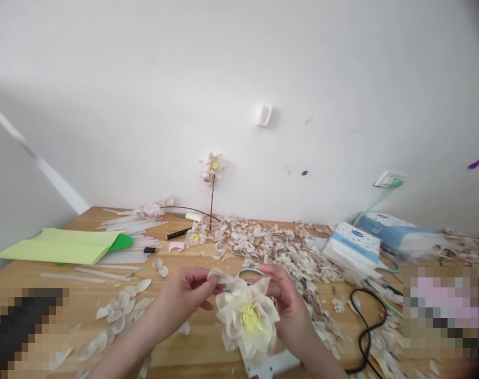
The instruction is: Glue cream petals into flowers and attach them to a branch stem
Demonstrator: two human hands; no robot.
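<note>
A pale artificial flower (247,318) with a yellow centre faces me at the front of the table. My right hand (289,300) is closed around its back and right side, with some fingers hidden behind the petals. At the flower's upper left, my left hand (190,292) pinches a loose pale petal (219,276) between thumb and fingertips. A grey loop (249,272), like a scissors handle, shows just behind the flower between both hands; I cannot tell whether the right hand touches it. Below the flower lies a partly hidden white object (277,364).
Loose petals (279,247) are heaped behind my hands; more petals (123,308) lie left. A stemmed flower (213,164) stands against the wall. Around are white sticks (135,227), yellow-green paper (61,246), a black marker (178,233), tissue packs (352,245) and a black cord (368,326).
</note>
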